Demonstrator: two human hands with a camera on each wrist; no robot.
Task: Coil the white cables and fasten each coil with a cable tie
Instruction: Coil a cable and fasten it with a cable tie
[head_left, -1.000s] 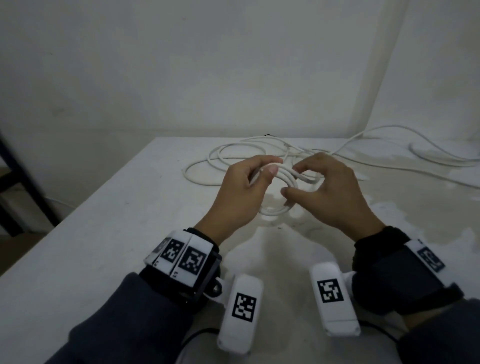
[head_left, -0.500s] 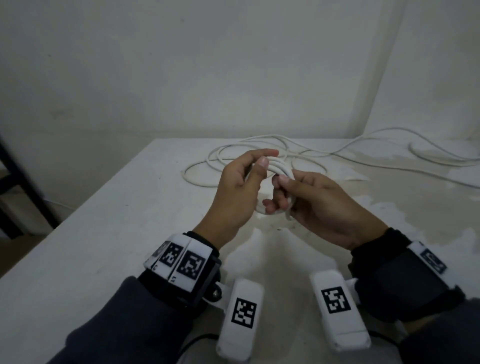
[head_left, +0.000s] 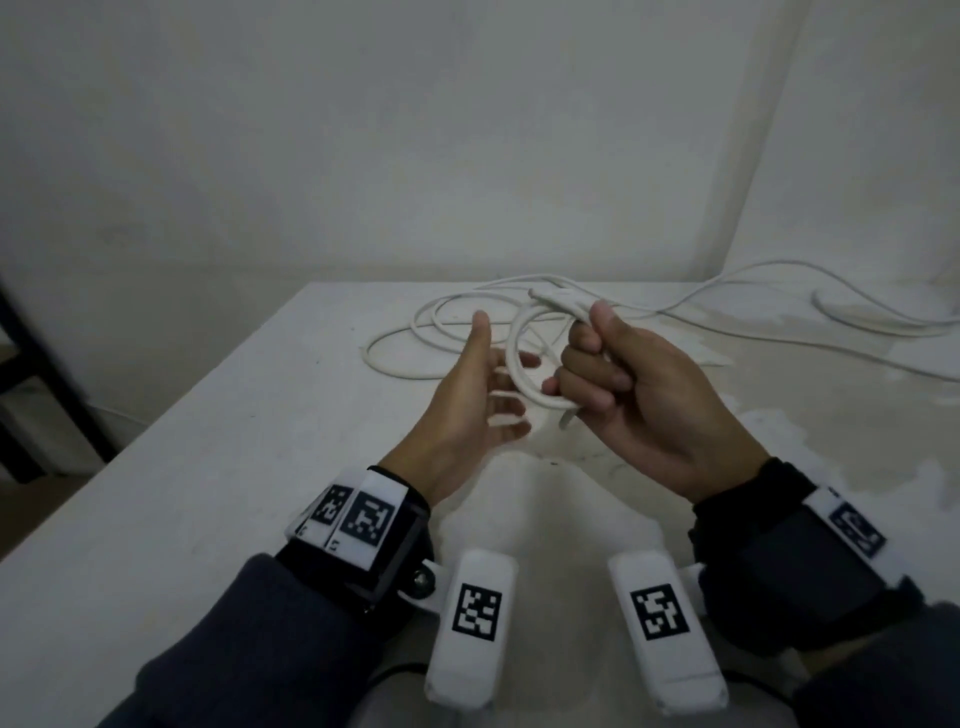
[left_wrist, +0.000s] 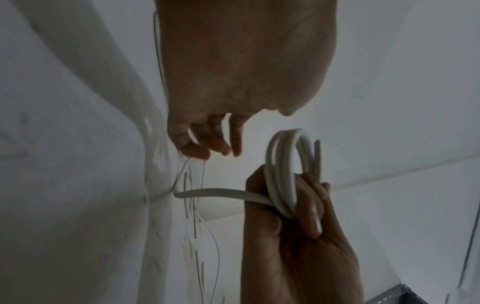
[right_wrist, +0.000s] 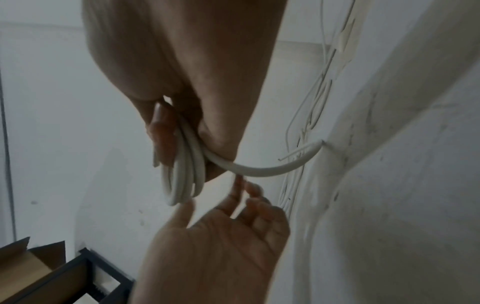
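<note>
My right hand (head_left: 592, 353) grips a small coil of white cable (head_left: 519, 374), held upright above the table (head_left: 182, 493). In the right wrist view the fingers (right_wrist: 161, 131) wrap several loops of the coil (right_wrist: 184, 174), and the cable's tail (right_wrist: 272, 170) runs off towards the table. A thin flat strip (left_wrist: 317, 156) sticks out beside the loops; I cannot tell whether it is a cable tie. My left hand (head_left: 493, 374) is open just left of the coil, thumb up, fingers (left_wrist: 210, 144) straight and holding nothing.
More loose white cable (head_left: 415, 332) lies in loops on the table behind the hands, and another length (head_left: 857, 322) trails off at the far right. A black frame (head_left: 31, 364) stands to the left of the table, with a cardboard box (right_wrist: 23, 265) by it.
My left hand has let go of the coil and opened. My right hand has turned palm up and now holds the coil alone, slightly higher and further right.
</note>
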